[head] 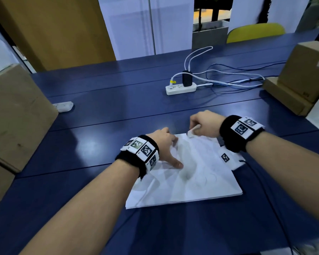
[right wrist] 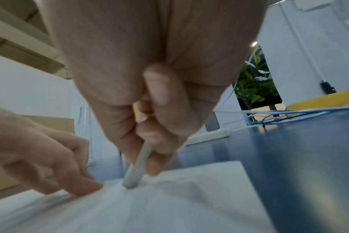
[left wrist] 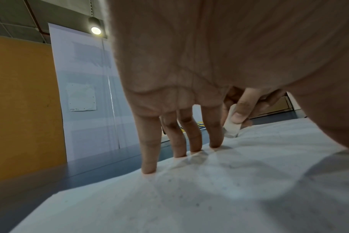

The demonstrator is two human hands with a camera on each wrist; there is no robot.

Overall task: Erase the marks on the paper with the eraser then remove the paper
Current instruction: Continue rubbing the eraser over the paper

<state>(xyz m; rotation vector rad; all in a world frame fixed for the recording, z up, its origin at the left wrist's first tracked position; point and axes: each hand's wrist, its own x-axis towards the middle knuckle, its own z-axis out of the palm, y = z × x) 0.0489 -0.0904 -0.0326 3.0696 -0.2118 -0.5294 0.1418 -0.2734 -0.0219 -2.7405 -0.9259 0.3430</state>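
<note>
Two hands (head: 166, 144) (head: 206, 124), one eraser (head: 192, 131), two power strips (head: 180, 88) (head: 64, 106).

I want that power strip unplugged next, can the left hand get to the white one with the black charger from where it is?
Probably yes: the table between the left hand and the power strip looks bare.

The marks on the paper (head: 201, 173) are too faint to read, and the right wrist view is smeared with blur. The right hand's fingers (right wrist: 161, 141) hide most of the eraser (right wrist: 136, 170). The picture edges cut off both cardboard boxes (head: 17, 116).
</note>
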